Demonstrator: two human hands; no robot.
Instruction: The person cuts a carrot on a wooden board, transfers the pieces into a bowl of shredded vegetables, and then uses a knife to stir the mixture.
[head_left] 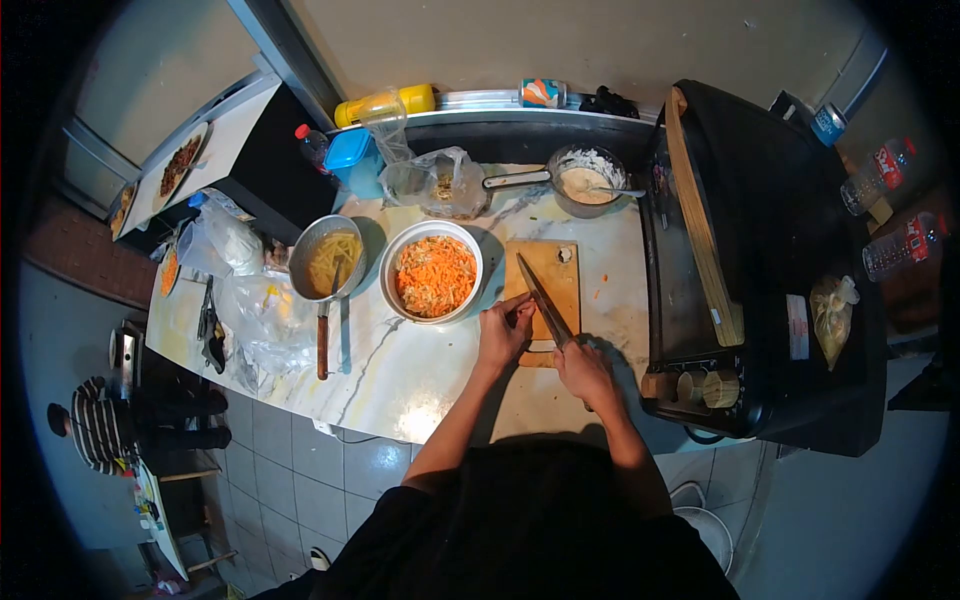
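My right hand (585, 370) is wrapped round the handle of a kitchen knife (543, 297), whose blade points away from me over a wooden cutting board (530, 255). To the left of the blade, my left hand (505, 332) has its fingers curled together at the board's edge, close to the knife. Whatever those fingers pinch, if anything, is too small or hidden to make out. A small pale piece (565, 254) lies near the board's far right corner. Just left of the board stands a white bowl (387, 272) full of shredded orange and pale vegetables (436, 275).
A saucepan (322, 347) with pale strips and a pan of batter (585, 205) stand on the marble-look table (380, 390). Plastic bags (265, 320) lie left. A large black oven (780, 230) borders the right side. Another person (105, 425) is far left.
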